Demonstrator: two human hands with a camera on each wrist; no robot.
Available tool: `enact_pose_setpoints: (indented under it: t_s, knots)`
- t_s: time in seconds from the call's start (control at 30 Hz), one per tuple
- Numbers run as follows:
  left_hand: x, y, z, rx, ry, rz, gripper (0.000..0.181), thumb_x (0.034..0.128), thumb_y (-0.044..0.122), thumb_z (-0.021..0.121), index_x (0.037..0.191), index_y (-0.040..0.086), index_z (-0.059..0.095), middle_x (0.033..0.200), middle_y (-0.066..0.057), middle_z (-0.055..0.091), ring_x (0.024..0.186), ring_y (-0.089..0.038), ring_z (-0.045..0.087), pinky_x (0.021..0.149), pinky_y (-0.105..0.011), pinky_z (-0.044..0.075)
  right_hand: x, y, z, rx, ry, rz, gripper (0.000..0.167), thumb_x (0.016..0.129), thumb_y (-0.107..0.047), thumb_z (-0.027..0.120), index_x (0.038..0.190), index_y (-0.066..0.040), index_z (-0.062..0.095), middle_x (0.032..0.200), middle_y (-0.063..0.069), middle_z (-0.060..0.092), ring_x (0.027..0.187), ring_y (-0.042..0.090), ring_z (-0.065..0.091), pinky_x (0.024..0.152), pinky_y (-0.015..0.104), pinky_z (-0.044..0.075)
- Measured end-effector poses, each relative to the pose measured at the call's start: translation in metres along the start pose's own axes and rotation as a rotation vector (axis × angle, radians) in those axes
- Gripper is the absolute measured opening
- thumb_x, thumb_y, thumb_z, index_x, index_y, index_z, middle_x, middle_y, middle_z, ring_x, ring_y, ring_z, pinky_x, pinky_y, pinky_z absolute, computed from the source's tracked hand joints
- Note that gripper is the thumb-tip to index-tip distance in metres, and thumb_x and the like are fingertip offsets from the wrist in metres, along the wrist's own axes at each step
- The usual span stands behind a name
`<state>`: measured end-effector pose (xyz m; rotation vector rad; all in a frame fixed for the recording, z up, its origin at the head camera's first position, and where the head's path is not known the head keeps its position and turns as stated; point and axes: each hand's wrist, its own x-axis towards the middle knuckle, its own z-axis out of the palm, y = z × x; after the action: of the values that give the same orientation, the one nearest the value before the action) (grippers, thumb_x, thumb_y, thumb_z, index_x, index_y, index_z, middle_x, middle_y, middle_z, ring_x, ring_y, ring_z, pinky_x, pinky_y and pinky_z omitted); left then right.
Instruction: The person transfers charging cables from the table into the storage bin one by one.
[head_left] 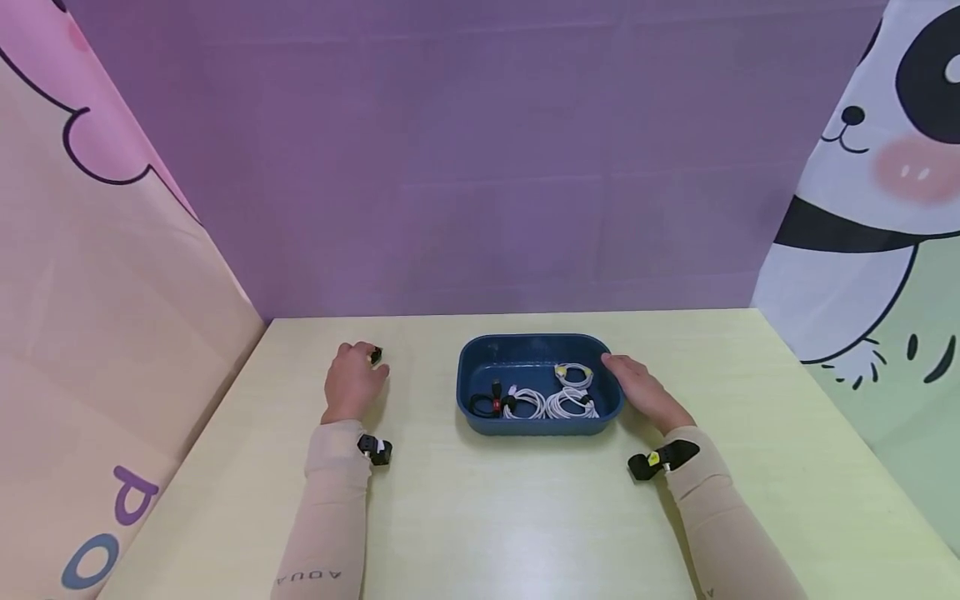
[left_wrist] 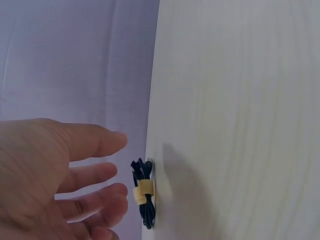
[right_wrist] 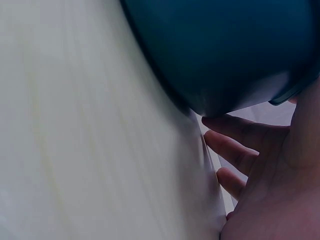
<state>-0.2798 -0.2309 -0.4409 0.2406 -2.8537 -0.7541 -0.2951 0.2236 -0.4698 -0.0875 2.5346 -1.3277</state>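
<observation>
My left hand [head_left: 354, 382] hovers near the table's far left part, fingers slightly bent. Just beyond its fingertips is a small bundled black cable [left_wrist: 144, 195] with a yellow strap, apart from the fingers in the left wrist view. My right hand [head_left: 643, 392] touches the right end of a blue rectangular bin [head_left: 540, 427]. Its thumb lies at the rim in the head view, while a fingertip meets the lower outer wall in the right wrist view. Inside the bin are a black cable [head_left: 482, 406] with a red tie and several coiled white cables [head_left: 572, 404].
Everything stands on a pale wooden table [head_left: 480, 517]. A purple cloth [head_left: 480, 167] rises behind its far edge. Printed cloths flank it, with a panda figure [head_left: 847, 275] on the right one. A small black camera [head_left: 375, 450] sits on the left wrist.
</observation>
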Motion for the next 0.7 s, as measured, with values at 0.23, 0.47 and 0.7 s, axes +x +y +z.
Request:
enact_pose_setpoints:
  t_s: [0.23, 0.47, 0.7]
  knots:
    - [0.0024, -0.0059, -0.0011, 0.019, -0.033, -0.011, 0.047, 0.0970, 0.018, 0.064, 0.136, -0.007, 0.059, 0.134, -0.032, 0.054, 0.119, -0.049, 0.059, 0.098, -0.057, 0.049, 0.0002, -0.0012, 0.0001, -0.006, -0.004, 0.010, 0.083, 0.105, -0.065, 0.026, 0.162, -0.004, 0.023, 0.170, 0.022, 0.015, 0.158, 0.045, 0.010, 0.122, 0.068, 0.011]
    - [0.0028, -0.0071, -0.0003, 0.041, -0.057, -0.012, 0.046, 0.0967, 0.017, 0.063, 0.134, -0.010, 0.060, 0.132, -0.034, 0.056, 0.119, -0.050, 0.058, 0.099, -0.058, 0.049, 0.0003, -0.0006, 0.0001, -0.007, -0.007, 0.007, 0.088, 0.103, -0.070, 0.025, 0.162, -0.004, 0.022, 0.170, 0.022, 0.016, 0.157, 0.045, 0.011, 0.122, 0.068, 0.011]
    - [0.0037, -0.0080, -0.0016, 0.037, -0.076, -0.033, 0.043, 0.0963, 0.015, 0.061, 0.132, -0.009, 0.062, 0.132, -0.032, 0.059, 0.123, -0.049, 0.057, 0.102, -0.057, 0.048, -0.0007, -0.0007, 0.0000, -0.002, -0.006, 0.006, 0.086, 0.104, -0.068, 0.025, 0.162, -0.004, 0.023, 0.169, 0.022, 0.016, 0.158, 0.045, 0.011, 0.123, 0.068, 0.011]
